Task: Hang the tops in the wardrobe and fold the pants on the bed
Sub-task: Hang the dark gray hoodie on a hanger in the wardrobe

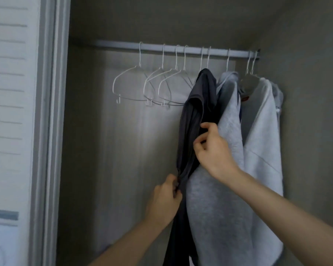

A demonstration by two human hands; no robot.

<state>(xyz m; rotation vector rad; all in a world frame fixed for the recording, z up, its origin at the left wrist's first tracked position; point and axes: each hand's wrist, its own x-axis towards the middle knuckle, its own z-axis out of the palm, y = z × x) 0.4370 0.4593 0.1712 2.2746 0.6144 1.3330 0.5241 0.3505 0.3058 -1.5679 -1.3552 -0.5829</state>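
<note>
Inside the wardrobe, below the rail [171, 48], the dark top [196, 104] is pinched at its left edge by the left hand [164, 200] and gripped higher up by the curled fingers of the right hand [212, 148]. It hangs right of the empty wire hangers [152, 83], against a grey sweatshirt [215, 208]. The fabric is judged thin, light and limp, best held at hems or shoulder seams.
</note>
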